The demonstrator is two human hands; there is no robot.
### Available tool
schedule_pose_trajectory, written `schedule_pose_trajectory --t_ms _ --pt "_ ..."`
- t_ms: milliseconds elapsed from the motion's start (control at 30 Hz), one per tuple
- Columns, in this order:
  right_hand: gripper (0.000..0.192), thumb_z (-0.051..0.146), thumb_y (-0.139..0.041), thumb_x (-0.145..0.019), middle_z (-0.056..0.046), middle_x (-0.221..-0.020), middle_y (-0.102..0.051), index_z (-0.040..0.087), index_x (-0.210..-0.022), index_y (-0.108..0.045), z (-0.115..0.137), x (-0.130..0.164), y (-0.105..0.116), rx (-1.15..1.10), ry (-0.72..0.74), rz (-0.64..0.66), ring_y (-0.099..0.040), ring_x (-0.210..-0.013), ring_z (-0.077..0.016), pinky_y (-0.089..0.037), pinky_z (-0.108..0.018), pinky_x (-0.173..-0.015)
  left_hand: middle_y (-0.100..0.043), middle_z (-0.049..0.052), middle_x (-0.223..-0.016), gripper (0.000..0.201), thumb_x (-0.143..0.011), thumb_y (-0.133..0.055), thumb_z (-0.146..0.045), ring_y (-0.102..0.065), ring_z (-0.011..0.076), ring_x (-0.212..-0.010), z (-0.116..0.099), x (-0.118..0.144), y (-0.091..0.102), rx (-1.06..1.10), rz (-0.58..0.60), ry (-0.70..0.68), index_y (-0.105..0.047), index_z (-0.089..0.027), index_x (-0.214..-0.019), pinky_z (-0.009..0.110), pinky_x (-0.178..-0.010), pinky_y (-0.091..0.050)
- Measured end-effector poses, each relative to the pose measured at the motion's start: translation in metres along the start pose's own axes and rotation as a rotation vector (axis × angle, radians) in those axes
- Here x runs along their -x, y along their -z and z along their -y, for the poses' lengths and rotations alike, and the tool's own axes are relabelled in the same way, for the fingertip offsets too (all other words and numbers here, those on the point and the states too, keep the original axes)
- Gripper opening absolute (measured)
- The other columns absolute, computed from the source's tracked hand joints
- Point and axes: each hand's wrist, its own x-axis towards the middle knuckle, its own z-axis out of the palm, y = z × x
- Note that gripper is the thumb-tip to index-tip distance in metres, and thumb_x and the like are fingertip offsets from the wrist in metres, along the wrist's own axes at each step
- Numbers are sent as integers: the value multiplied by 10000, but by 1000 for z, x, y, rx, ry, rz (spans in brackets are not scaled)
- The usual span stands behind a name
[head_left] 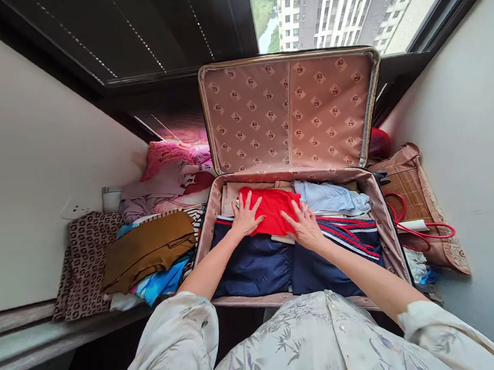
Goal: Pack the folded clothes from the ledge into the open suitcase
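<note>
Red folded garment (271, 210) lay in the open suitcase (385, 220), left hand (245, 214) and right hand (304, 226) pressed flat on it, fingers spread, gripping nothing, navy clothes (256, 266) beneath

Soft window daylight; sharp; bowed edges

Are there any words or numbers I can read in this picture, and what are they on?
No readable words or numbers.
suitcase lid lining: repeated diamond emblems, too small to read.
pink cloth left of the suitcase: small dark marks, too blurred to read.
red garment under both hands: plain.
</note>
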Motion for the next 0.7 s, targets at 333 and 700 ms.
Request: schedule_pose_trajectory --t_ms 333,700 --pt "681 544 -568 -969 -191 -1739 -138 257 -1578 -461 -22 -36 -45 20 -35 261 -69 -1593 -449 -85 -636 -1244 -61 156 -1752 719 -1012 -417 -580 18 488 -1582 23 -30 -42 -43 189 159 -281 -301 -1661 809 -1139 -148" --pt "589 291 -533 -933 -240 -1403 -596 86 -1486 -512 -155 -8 41 -33 -788 -268 -500 -1258 -374 -417 -498 -1023 -337 204 -1664 586 -1007 -489 -414 -216 370 -1572 -47 -41 1 -106 -47 -19 -508 -161 -1535 647 -1229 -191"
